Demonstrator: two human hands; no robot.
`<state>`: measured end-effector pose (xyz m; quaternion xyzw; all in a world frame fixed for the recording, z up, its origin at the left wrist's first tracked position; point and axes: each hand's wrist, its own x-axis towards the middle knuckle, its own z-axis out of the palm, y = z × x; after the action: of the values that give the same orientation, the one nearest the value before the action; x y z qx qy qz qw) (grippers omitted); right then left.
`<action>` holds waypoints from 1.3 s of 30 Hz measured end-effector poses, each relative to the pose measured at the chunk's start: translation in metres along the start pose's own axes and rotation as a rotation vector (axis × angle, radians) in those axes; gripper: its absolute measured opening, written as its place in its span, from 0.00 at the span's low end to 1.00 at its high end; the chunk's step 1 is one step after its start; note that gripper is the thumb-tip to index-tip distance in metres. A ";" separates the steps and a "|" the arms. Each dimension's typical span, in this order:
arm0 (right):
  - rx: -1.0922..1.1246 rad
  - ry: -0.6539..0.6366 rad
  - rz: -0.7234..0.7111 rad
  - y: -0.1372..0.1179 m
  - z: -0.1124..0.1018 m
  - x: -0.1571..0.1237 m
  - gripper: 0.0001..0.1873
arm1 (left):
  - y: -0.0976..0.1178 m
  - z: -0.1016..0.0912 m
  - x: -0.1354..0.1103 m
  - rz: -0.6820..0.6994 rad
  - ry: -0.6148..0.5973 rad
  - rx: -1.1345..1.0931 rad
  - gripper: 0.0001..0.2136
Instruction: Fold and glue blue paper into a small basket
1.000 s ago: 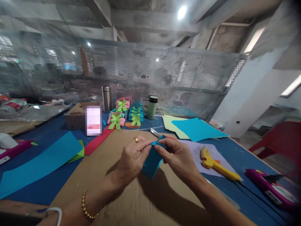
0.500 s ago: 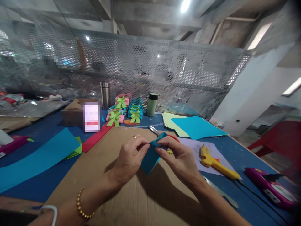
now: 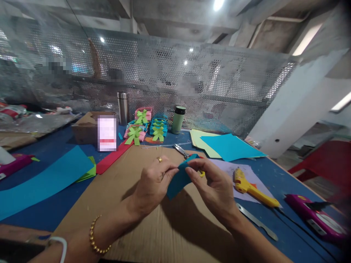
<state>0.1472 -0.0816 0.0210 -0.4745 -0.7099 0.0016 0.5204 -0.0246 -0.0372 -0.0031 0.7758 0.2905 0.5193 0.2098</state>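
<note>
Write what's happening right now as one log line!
left hand: holding blue piece | right hand: holding same piece | underneath: cardboard | right side: yellow glue gun

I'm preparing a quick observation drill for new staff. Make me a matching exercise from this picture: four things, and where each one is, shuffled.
1. Glue gun
2. Green cup
3. Small blue paper
4. Chair

A. Pinched by the left hand and right hand
B. Off to the right of the table
C. Lying partly on the lilac sheet
D. Standing near the mesh panel

Pairs: 1-C, 2-D, 3-A, 4-B
</note>
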 end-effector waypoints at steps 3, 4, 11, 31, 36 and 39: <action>-0.023 0.016 -0.052 -0.002 0.000 -0.001 0.00 | 0.002 -0.001 0.000 -0.001 -0.010 -0.008 0.06; -0.022 0.010 -0.059 -0.002 0.000 -0.001 0.00 | 0.003 -0.001 0.001 -0.004 -0.013 -0.014 0.06; 0.079 -0.108 0.018 0.001 -0.004 -0.002 0.03 | 0.004 -0.002 0.002 -0.006 -0.022 -0.018 0.07; 0.071 -0.079 0.074 -0.004 -0.005 -0.003 0.07 | 0.006 -0.002 0.002 -0.018 -0.022 -0.072 0.07; 0.072 -0.058 0.080 0.001 -0.005 -0.006 0.08 | 0.005 -0.001 0.001 0.007 -0.043 -0.064 0.07; 0.074 -0.072 0.010 0.006 -0.006 -0.004 0.09 | 0.005 -0.001 0.001 0.015 -0.050 -0.063 0.07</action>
<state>0.1552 -0.0842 0.0178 -0.4583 -0.7251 0.0474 0.5117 -0.0243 -0.0399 0.0013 0.7838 0.2628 0.5102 0.2374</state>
